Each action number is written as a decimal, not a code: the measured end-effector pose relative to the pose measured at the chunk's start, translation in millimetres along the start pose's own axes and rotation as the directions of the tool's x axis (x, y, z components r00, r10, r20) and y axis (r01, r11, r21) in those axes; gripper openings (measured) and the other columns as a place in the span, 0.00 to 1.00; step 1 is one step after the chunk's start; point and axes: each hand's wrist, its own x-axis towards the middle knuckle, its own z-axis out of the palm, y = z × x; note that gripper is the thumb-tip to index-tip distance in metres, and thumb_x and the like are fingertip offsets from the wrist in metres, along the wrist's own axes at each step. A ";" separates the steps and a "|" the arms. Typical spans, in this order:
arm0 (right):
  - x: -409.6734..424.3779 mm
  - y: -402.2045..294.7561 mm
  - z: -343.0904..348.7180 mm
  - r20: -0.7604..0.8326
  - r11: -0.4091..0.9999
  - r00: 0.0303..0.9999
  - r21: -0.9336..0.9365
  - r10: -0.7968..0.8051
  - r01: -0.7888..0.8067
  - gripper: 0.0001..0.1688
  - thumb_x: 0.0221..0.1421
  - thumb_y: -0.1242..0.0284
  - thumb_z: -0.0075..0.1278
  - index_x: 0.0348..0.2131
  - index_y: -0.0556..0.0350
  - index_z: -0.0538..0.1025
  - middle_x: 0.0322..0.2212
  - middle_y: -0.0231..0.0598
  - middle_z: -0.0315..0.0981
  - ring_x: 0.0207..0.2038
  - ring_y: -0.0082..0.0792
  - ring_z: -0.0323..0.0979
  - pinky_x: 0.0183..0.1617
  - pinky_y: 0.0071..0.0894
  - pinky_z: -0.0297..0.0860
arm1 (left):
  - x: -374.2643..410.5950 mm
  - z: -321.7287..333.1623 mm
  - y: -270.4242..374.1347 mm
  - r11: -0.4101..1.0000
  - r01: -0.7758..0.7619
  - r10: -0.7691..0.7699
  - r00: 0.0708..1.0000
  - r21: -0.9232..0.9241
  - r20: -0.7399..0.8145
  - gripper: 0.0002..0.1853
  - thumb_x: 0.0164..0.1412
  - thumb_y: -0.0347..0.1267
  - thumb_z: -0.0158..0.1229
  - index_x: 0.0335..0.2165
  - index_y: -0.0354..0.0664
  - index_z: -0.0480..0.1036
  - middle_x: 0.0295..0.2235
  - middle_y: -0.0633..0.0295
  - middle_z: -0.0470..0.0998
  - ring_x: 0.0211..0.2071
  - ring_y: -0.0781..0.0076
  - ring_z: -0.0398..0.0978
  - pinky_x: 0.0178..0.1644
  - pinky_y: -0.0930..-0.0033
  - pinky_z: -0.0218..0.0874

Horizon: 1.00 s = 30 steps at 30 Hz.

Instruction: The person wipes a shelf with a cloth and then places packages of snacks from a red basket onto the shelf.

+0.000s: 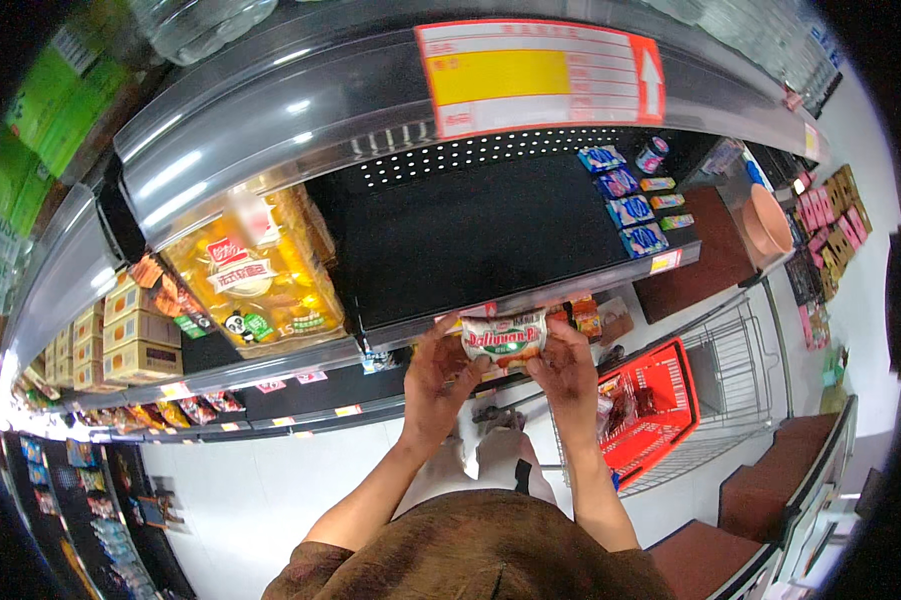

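Both my hands hold one small printed food packet [504,339] in front of the shelf edge. My left hand [444,379] grips its left end, and my right hand [566,367] grips its right end. The packet is mostly white with red and green print, its printed face turned up towards me. Behind it lies a black shelf [435,247], with small blue packets [630,211] near its right end. To the left stands a large yellow bag of packaged bread [251,281].
A shopping cart [743,405] with a red basket [649,412] stands to my right. Brown display blocks [777,476] are beyond it. A price sign [540,79] hangs on the upper shelf edge. Small cartons [139,337] are stacked at left, and a pinkish tub [767,221] stands at right.
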 end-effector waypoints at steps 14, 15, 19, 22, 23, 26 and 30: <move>67.1 -2.7 11.3 0.293 0.999 0.955 -0.047 0.040 -0.028 0.22 0.65 0.76 0.52 0.56 0.58 0.68 0.46 0.43 0.76 0.47 0.26 0.75 0.51 0.30 0.75 | 23.1 -4.1 14.7 0.996 -0.044 0.022 0.962 -0.075 -0.274 0.27 0.64 0.22 0.59 0.60 0.39 0.63 0.47 0.57 0.77 0.47 0.75 0.75 0.52 0.72 0.69; 68.6 -2.7 11.2 0.281 0.997 0.957 -0.058 0.071 -0.057 0.22 0.65 0.75 0.53 0.56 0.58 0.69 0.46 0.43 0.76 0.47 0.27 0.75 0.51 0.29 0.75 | 23.9 -2.8 13.5 0.997 -0.049 0.029 0.958 -0.064 -0.286 0.27 0.64 0.23 0.59 0.60 0.39 0.63 0.48 0.57 0.77 0.47 0.75 0.74 0.52 0.72 0.68; 75.4 0.1 6.2 0.265 0.981 0.959 -0.186 0.103 -0.054 0.23 0.64 0.74 0.54 0.56 0.58 0.69 0.45 0.43 0.76 0.47 0.28 0.75 0.50 0.29 0.76 | 24.7 -1.8 5.1 0.999 -0.048 0.041 0.945 -0.014 -0.323 0.27 0.64 0.23 0.60 0.60 0.38 0.64 0.49 0.58 0.76 0.46 0.75 0.74 0.52 0.72 0.68; 82.4 5.4 10.0 0.256 0.971 0.966 -0.239 0.049 0.014 0.26 0.62 0.74 0.57 0.57 0.58 0.68 0.43 0.44 0.76 0.46 0.28 0.76 0.47 0.27 0.76 | 31.0 -4.7 -1.0 0.986 -0.086 0.133 0.924 0.144 -0.359 0.26 0.64 0.23 0.61 0.59 0.38 0.65 0.47 0.59 0.76 0.44 0.76 0.75 0.49 0.72 0.69; 84.8 5.7 14.5 0.240 0.969 0.971 -0.244 0.026 0.034 0.26 0.62 0.74 0.57 0.57 0.57 0.68 0.42 0.44 0.76 0.45 0.28 0.76 0.47 0.27 0.76 | 34.1 -7.1 -2.8 0.974 -0.099 0.168 0.916 0.202 -0.363 0.26 0.63 0.23 0.61 0.58 0.38 0.66 0.45 0.60 0.76 0.44 0.76 0.75 0.48 0.73 0.69; 98.0 5.0 25.3 0.191 0.953 0.981 -0.299 0.016 0.043 0.25 0.60 0.76 0.58 0.55 0.58 0.68 0.42 0.44 0.76 0.43 0.27 0.76 0.44 0.26 0.76 | 48.6 -9.1 -4.8 0.972 -0.112 0.192 0.885 0.205 -0.424 0.21 0.63 0.22 0.60 0.54 0.38 0.68 0.42 0.60 0.77 0.42 0.77 0.76 0.44 0.75 0.70; 136.1 36.4 32.5 0.214 0.918 0.975 -0.368 -0.069 0.145 0.21 0.59 0.76 0.59 0.50 0.59 0.70 0.41 0.42 0.76 0.40 0.25 0.76 0.40 0.24 0.75 | 81.9 -24.4 -13.2 0.973 -0.168 0.221 0.866 0.155 -0.448 0.10 0.65 0.22 0.59 0.44 0.38 0.71 0.39 0.65 0.76 0.40 0.81 0.74 0.45 0.77 0.67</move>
